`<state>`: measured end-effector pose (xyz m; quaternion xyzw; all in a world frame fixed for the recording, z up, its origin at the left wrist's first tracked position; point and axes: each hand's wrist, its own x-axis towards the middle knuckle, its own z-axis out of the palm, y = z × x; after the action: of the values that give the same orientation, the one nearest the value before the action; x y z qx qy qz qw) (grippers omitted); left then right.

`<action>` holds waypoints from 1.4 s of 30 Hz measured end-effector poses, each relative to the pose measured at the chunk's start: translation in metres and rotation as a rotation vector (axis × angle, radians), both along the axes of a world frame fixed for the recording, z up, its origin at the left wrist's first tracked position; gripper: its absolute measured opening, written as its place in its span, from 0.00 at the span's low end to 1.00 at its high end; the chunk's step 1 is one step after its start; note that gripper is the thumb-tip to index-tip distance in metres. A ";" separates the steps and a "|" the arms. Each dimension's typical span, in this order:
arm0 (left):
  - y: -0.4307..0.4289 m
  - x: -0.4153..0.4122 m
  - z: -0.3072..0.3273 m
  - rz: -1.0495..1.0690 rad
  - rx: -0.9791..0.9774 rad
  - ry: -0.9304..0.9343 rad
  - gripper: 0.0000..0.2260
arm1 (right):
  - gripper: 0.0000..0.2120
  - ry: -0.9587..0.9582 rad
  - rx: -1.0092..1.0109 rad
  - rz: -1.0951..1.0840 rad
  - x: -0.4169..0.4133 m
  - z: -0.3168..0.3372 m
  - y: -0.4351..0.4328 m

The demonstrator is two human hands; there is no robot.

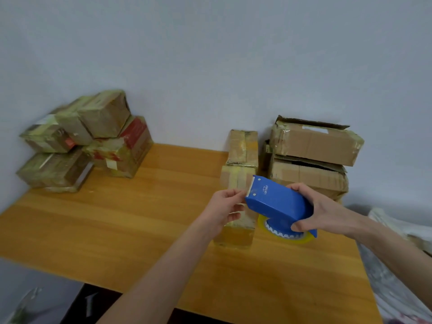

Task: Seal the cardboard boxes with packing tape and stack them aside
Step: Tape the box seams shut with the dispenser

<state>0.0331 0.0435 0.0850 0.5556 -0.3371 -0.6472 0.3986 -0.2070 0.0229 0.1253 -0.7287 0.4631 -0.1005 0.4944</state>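
Plain packing room, wooden table [117, 230], bare pale wall [210, 54], stacked taped boxes [102, 127]

Both forearms extended; right hand [327, 208] grips tape dispenser [278, 202], left hand [224, 206] pinches at its front edge.

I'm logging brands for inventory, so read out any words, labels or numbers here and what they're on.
"deli": white print on the blue tape dispenser, upside down.
Small print beside it: too small to read.
Red label on the left-stack box: blurred, unreadable.
White label on the top right box: unreadable.
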 end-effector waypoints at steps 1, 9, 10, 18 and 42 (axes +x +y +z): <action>0.001 0.003 -0.001 0.001 0.000 -0.004 0.07 | 0.36 0.003 0.004 0.006 0.001 -0.001 -0.001; 0.006 0.010 -0.001 0.052 0.086 -0.058 0.16 | 0.32 0.040 -0.026 0.010 0.003 -0.005 -0.007; 0.007 0.009 -0.001 0.043 0.059 -0.128 0.14 | 0.31 0.045 -0.042 0.018 0.003 -0.006 -0.007; 0.010 0.016 -0.013 0.059 -0.035 -0.383 0.07 | 0.32 0.215 -0.279 0.120 0.013 -0.007 -0.008; 0.030 0.069 -0.071 0.147 0.061 -0.656 0.15 | 0.30 0.505 -0.221 0.129 -0.032 -0.070 -0.008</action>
<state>0.1017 0.0737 0.0142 0.7688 -0.3867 -0.4133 0.2978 -0.2386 0.0150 0.0556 -0.8081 0.5106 0.0662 0.2862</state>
